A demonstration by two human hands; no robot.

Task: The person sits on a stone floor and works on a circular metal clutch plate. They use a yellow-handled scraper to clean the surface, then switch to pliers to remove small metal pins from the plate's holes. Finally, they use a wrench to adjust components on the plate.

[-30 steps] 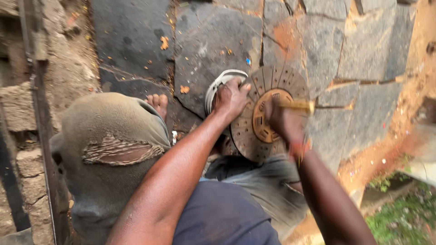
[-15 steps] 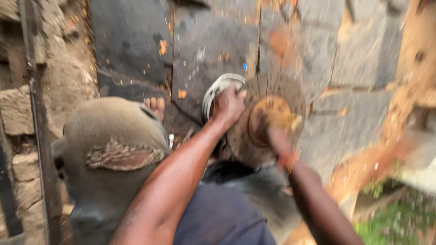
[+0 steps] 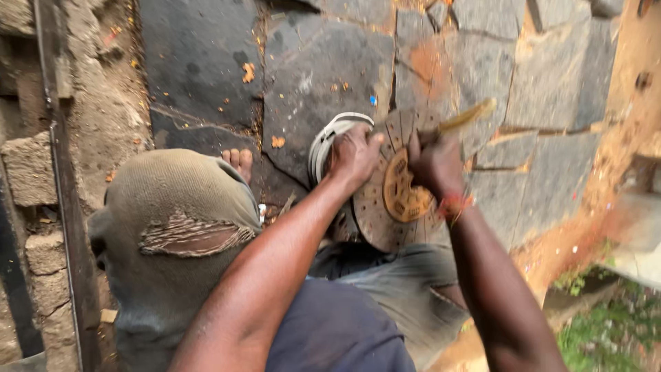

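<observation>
On the dark stone-slab floor (image 3: 206, 62), down between my knees, my left hand (image 3: 354, 157) is clamped over the upper left rim of a round, rusty brown metal disc with radial slots and a brass-coloured hub (image 3: 396, 200). The fingers of that hand are curled tight on the disc's edge, thumb toward the hub, holding it tilted up against my lap. My right hand (image 3: 434, 162) is closed in a fist around the handle of a slim yellowish tool (image 3: 468, 114), whose free end sticks out toward the upper right; its working end is hidden behind my fist, so I cannot tell where it meets the disc. A red and orange thread band (image 3: 451, 205) sits on that wrist.

Just behind the disc, touching or nearly touching its left rim, lies a pale grey ring-shaped part (image 3: 327, 141). My bare toes (image 3: 237, 160) show on the slab to the left, beside my knee in torn olive trousers (image 3: 179, 234). A rough concrete wall with a rusty metal bar (image 3: 58, 138) runs along the floor's left edge; orange dirt and some green weeds border its right edge.

As I judge it, the main risk is the tool slipping off the hub under force: my left fingers lie close to it and could be struck or gouged. The disc rests only on my legs and one grip, so a hard push could twist it loose and drop it toward my bare toes. The view is slightly blurred, so finer detail on the hub is unclear.
</observation>
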